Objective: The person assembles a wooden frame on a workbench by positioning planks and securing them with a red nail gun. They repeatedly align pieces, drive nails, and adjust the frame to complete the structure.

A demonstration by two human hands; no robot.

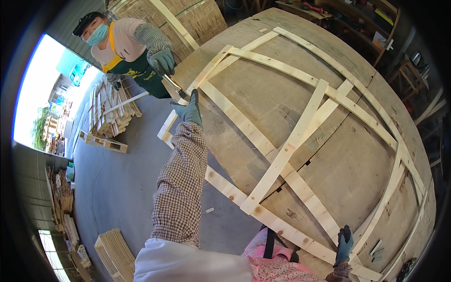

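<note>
A large frame of pale wooden boards (237, 115) lies over a wide worn worktable (270, 94), with a diagonal brace (285, 151) crossing its middle. My left hand (189, 112), in a blue-grey glove, reaches to the frame's far left corner and grips a board there; some fingers are hidden. At the near right, my gloved right hand (345, 244) is closed over the edge of the near board. Beside my left hand, a co-worker's gloved hand (163, 61) holds a tool with a light handle and dark head (176, 87), seemingly a hammer, above the corner.
The co-worker (124, 42) stands at the far left corner. A pile of wooden strips (115, 110) and a small pallet (103, 142) are on the grey floor. Another stack of boards (115, 254) stands at lower left. Several small metal pieces (376, 249) lie near my right hand.
</note>
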